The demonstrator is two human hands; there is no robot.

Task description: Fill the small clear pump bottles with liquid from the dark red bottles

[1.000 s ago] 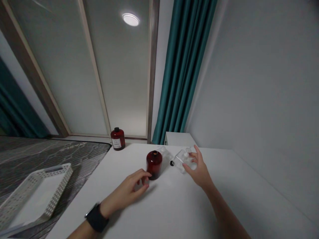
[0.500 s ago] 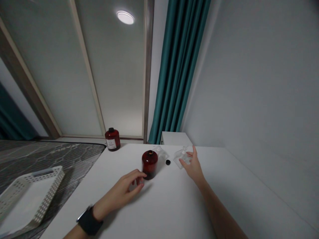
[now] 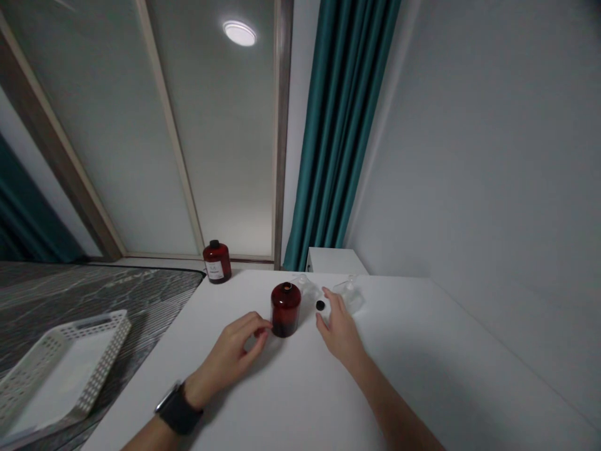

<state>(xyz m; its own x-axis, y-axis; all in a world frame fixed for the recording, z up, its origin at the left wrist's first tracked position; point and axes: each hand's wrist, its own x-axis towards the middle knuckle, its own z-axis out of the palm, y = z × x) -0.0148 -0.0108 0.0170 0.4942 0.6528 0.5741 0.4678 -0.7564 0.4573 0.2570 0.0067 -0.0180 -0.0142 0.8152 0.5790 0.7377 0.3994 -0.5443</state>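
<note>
A dark red uncapped bottle [image 3: 285, 309] stands upright on the white table [image 3: 422, 376]. My left hand [image 3: 235, 354], with a black watch on its wrist, rests on the table just left of the bottle, fingers curled and tips near its base. My right hand [image 3: 339, 330] lies to the bottle's right with fingers stretched out, reaching toward a small black cap [image 3: 320, 305] on the table; it holds nothing. A clear glass bottle [image 3: 349, 294] sits just beyond the right hand, and a second clear one [image 3: 302, 283] stands behind the red bottle.
A second red bottle [image 3: 216, 262] with a black cap and a white label stands at the table's far left corner. A white perforated basket [image 3: 56, 369] lies on the dark patterned surface to the left. Teal curtains [image 3: 342, 131] and a grey wall stand behind.
My right hand let go of the clear glass bottle, which now rests on the table, and moved left toward the black cap. My left hand stayed by the red bottle.
</note>
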